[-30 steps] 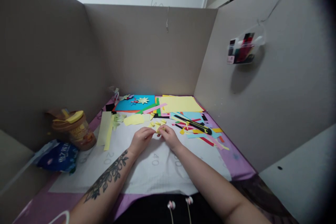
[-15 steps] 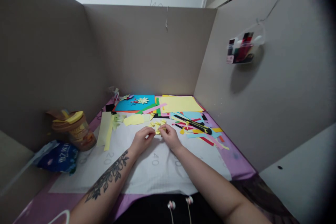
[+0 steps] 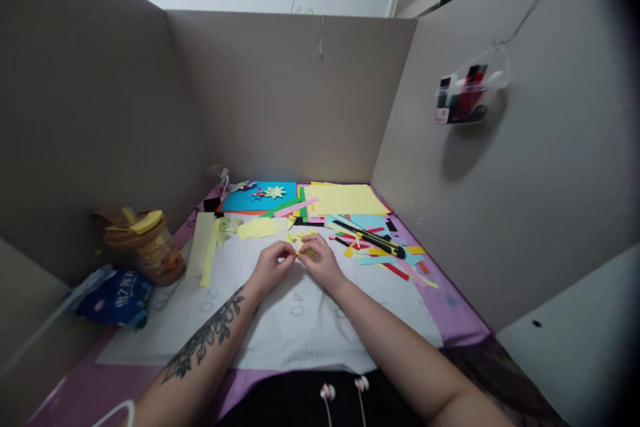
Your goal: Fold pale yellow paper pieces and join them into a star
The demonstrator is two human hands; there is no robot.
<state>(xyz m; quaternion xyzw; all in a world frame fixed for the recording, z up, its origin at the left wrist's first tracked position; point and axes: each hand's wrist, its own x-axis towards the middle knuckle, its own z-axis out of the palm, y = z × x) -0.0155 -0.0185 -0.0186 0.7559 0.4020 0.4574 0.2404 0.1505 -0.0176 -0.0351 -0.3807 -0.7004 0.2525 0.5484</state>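
My left hand and my right hand meet over the white sheet. Both are closed in a pinch, fingertips together on a small piece of yellow paper that is mostly hidden by the fingers. Just beyond them lie several small folded yellow paper pieces. A flat yellow paper rectangle rests behind my left hand. To the right of my right hand, a black and yellow utility knife lies across coloured paper strips.
Folded paper stars sit on blue paper at the back, beside a pale yellow sheet stack. On the left stand a brown lidded cup and a blue packet. Grey partitions enclose the table.
My fingertips have drawn closer together around the yellow paper, which shows less now. My right fingers are more curled. The whole view has shifted slightly.
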